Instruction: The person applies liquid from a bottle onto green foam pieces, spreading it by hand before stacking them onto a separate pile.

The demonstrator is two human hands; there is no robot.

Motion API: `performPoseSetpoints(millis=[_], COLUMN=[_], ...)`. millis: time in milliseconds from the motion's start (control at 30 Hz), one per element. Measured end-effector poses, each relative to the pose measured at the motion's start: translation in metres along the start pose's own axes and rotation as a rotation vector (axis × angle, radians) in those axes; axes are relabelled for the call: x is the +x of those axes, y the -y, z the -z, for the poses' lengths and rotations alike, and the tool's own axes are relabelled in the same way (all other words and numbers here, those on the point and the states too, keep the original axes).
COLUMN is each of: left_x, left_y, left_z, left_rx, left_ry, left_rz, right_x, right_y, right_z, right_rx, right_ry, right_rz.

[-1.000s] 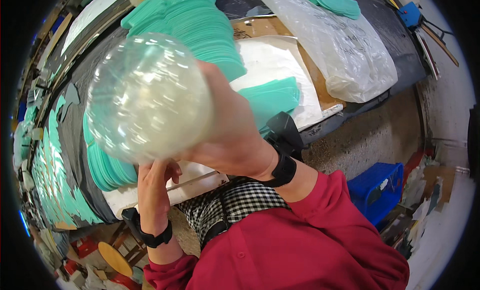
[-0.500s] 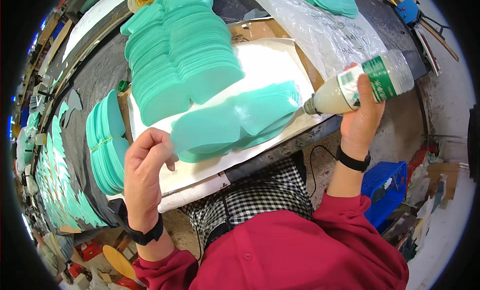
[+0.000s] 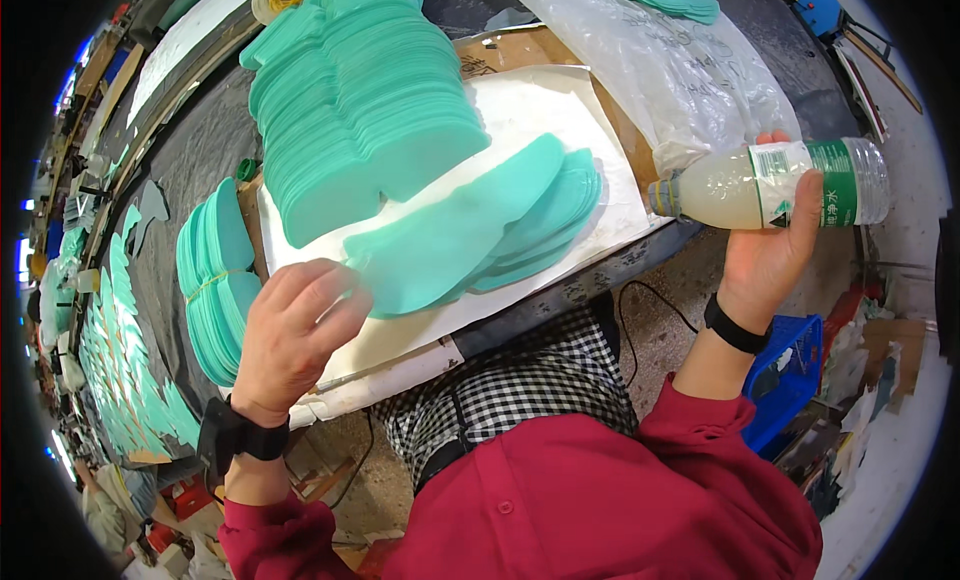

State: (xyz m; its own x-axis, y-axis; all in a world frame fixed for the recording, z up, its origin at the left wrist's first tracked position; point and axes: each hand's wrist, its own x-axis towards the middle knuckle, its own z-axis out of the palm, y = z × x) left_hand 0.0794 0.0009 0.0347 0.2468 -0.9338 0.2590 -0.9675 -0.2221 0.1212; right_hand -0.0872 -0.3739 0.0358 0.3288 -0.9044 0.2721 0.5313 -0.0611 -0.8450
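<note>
A thin green, insole-shaped sheet (image 3: 455, 235) lies slantwise over a small fanned pile of green sheets (image 3: 572, 212). My left hand (image 3: 305, 330) is closed on the near left end of that top sheet, thumb and fingers pinching it. To the right of the pile, my right hand (image 3: 765, 265) grips a clear plastic bottle (image 3: 730, 188) of cloudy liquid, with a green and white label. The bottle lies almost level, its narrow tip pointing left, apart from the sheets. White paper (image 3: 540, 92) is under the pile.
Behind the pile rises a large stack of green sheets (image 3: 370, 110). A banded bundle of them (image 3: 215, 295) stands left, near a small green cap (image 3: 247, 168). Clear plastic film (image 3: 690, 90) covers the back right. Below right is a blue crate (image 3: 785, 385).
The top sheet has swung so its far end points more away from me. My right hand has moved right with the bottle, off the pile's edge. My left hand keeps its pinch.
</note>
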Motion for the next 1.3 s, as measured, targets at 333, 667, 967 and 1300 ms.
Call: performPoseSetpoints(millis=[333,667,967,1300], left_x=[-0.019,0.039,0.102,0.025], left_y=[0.001,-0.008,-0.041,-0.061], left_z=[0.002,0.017,-0.043,-0.028], left_rx=[0.054,-0.096,-0.480,-0.551], left_ry=[0.248,0.102,0.225,-0.283], left_rz=[0.121,0.379,0.534,0.767], right_x=[-0.031,-0.018,-0.013,-0.030], right_y=[-0.007,-0.003,-0.003,-0.026], right_z=[-0.070,-0.034,-0.015,-0.054], right_rx=[-0.106,-0.135,-0.104,-0.076], right_ry=[0.496,0.300,0.236,0.468], right_rz=[0.027,-0.034,-0.074,-0.005])
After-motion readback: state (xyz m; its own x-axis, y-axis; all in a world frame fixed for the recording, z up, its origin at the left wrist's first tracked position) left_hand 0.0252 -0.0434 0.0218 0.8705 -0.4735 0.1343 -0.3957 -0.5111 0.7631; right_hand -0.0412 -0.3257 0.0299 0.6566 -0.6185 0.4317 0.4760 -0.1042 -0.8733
